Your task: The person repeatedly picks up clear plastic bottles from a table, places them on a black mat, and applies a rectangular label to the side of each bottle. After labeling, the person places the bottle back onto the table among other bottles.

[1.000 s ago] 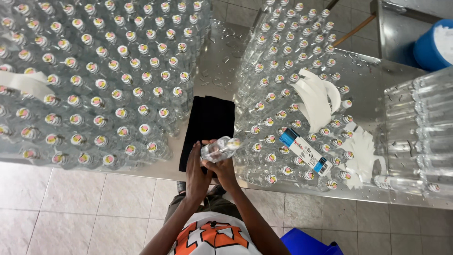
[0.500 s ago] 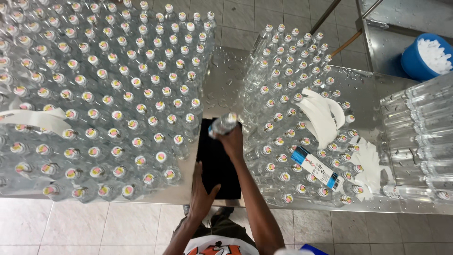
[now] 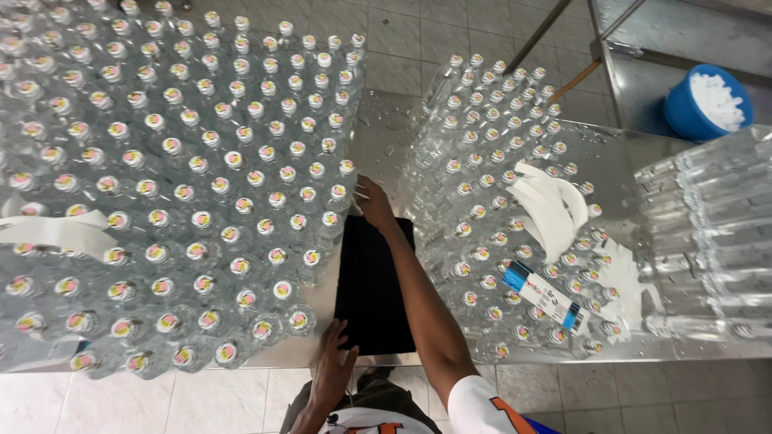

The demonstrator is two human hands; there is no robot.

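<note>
Since the earlier frame, right hand (image 3: pixel 372 201) has reached forward to the edge of the left block of capped clear bottles (image 3: pixel 193 193); it appears to be setting one there, though its grip cannot be told; left hand (image 3: pixel 331 366) rests open-fingered on the black cloth (image 3: pixel 371 281), steadying it on the wet steel bench (image 3: pixel 386 133); white paper strips (image 3: pixel 547 201) lie atop the right bottle block (image 3: pixel 498 201).

A clear plastic bottle (image 3: pixel 341 195) with a white cap bearing a pink-and-yellow centre stands upright at the right edge of the big left-hand cluster, touched by the fingers at its three o'clock. A black cloth (image 3: pixel 371 309) lies flat at its five o'clock.
</note>
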